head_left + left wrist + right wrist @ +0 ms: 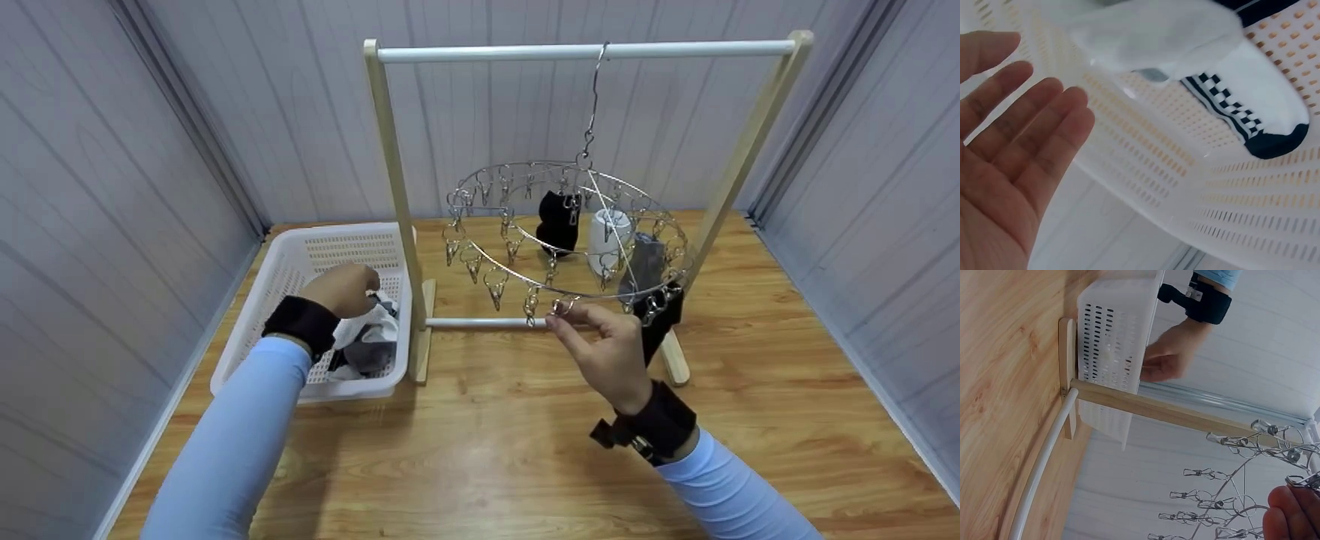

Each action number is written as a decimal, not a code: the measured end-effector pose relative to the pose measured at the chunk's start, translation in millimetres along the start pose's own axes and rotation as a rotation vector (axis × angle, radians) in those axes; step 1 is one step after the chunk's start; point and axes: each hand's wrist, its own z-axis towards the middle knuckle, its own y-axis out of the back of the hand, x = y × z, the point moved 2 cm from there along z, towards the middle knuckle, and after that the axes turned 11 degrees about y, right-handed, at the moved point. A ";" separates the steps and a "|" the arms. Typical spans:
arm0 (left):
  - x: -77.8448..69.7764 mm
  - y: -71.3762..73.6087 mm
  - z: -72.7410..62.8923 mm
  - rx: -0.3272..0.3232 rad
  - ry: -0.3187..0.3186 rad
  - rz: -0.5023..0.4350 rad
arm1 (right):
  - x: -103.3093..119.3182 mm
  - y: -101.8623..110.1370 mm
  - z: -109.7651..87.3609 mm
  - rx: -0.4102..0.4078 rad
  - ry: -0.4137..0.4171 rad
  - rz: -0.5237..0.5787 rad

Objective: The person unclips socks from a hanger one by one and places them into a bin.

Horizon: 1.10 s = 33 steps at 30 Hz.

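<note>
My left hand (341, 291) is down in the white basket (352, 388), over a pile of white, grey and black socks (371, 354). In the left wrist view its fingers are straight and hold nothing. Near them are a blurred white sock (1157, 36) and a white sock with a checkered band and black toe (1269, 95). With thumb and fingertips, my right hand (604, 349) pinches a metal clip (559, 307) on the near rim of a round wire drying hanger (606, 210).
The hanger hangs from the white rail (495, 53) of a wooden stand (394, 150). Clipped to it are a black sock (559, 225), a white sock (609, 247), a grey sock (643, 270) and another black sock (660, 326). Panel walls enclose the wooden tabletop (480, 450).
</note>
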 end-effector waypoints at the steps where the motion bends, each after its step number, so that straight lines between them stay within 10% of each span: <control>1: -0.7 5.6 -1.6 -0.019 0.001 -0.008 | -0.2 -0.3 0.0 -0.001 0.003 0.003; 16: -25.0 54.4 -31.2 -0.306 0.025 -0.129 | -3.1 0.2 -2.3 -0.007 0.018 0.012; 24: -63.0 69.2 -54.4 -0.603 -0.089 -0.192 | -3.1 -0.2 -3.3 -0.015 0.005 0.011; 33: -115.5 66.8 -73.0 -0.703 -0.295 -0.121 | -3.8 -1.9 -2.8 -0.025 0.005 0.021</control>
